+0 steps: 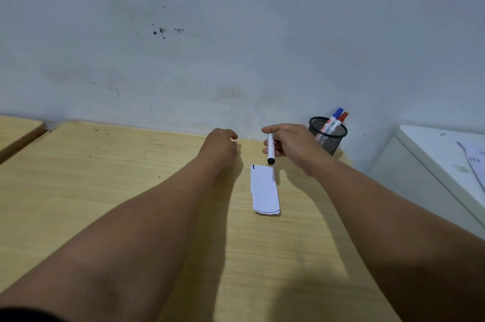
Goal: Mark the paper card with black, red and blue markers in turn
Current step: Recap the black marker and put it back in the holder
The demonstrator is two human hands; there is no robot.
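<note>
A white paper card [264, 191] lies on the wooden table [131, 190], with a short black mark at its far left corner. My right hand [294, 144] holds the black marker [270, 149] upright just above the card's far edge, black end pointing down. My left hand [221, 144] rests on the table left of the marker, fingers curled; I see nothing in it. A black mesh pen cup [328, 135] stands by the wall behind my right hand, holding the blue marker [333, 117] and the red marker [340, 120].
A grey stained wall rises right behind the table. A white cabinet [433, 164] with papers on top stands at the right. A second wooden surface [18, 130] adjoins the table at the far left.
</note>
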